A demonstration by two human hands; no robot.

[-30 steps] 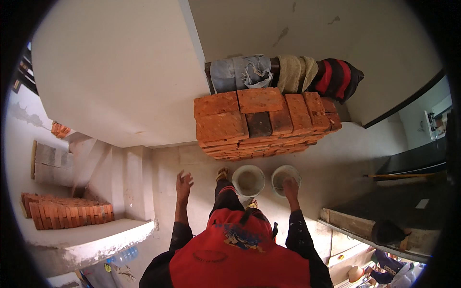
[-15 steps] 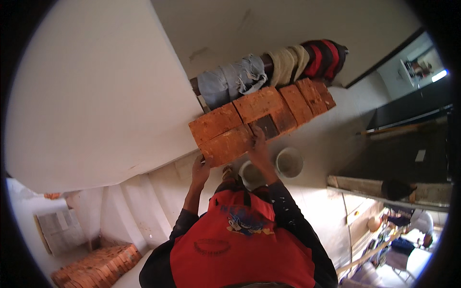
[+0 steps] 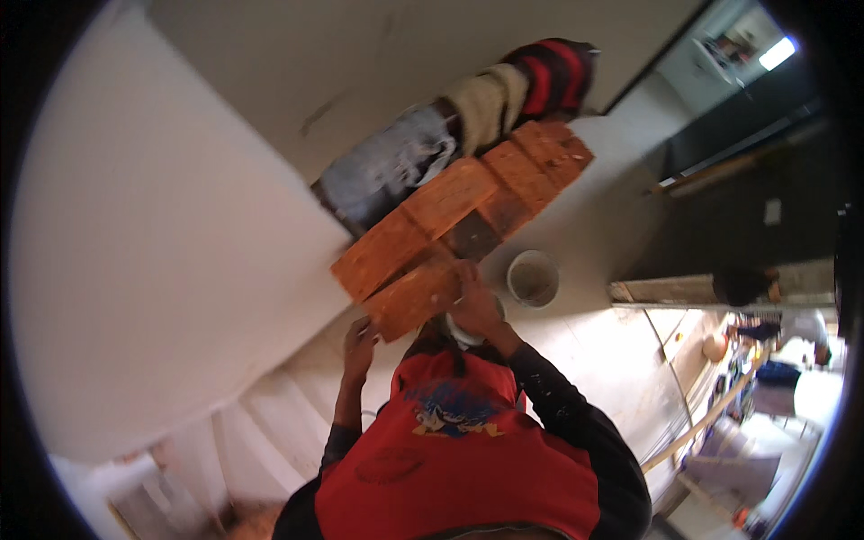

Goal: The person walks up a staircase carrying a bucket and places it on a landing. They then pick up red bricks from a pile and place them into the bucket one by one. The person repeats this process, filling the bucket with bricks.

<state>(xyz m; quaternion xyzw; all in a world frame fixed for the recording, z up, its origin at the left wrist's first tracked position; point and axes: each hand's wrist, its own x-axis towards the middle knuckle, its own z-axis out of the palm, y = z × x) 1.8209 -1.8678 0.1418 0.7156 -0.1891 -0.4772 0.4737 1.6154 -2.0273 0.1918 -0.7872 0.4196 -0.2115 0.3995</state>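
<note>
Between my two hands is an orange-red brick (image 3: 416, 295), at the near left corner of a stack of bricks (image 3: 450, 205). A dark wedge-shaped gap shows between it and the bricks behind. My left hand (image 3: 360, 342) grips its left end, fingers partly hidden. Around its right end my right hand (image 3: 472, 304) is closed. Beside that hand lies a dark, blackened brick (image 3: 472, 236).
Behind the stack, a rail carries grey denim (image 3: 387, 162), beige cloth (image 3: 486, 103) and red-black striped cloth (image 3: 549, 76). A round bucket (image 3: 533, 279) stands on the floor to the right. A white wall (image 3: 162, 243) rises at left; a dark surface (image 3: 747, 216) lies right.
The held brick has come away from the stack toward me, and a gap has opened behind it. My right hand has moved nearer with it. The whole view has turned.
</note>
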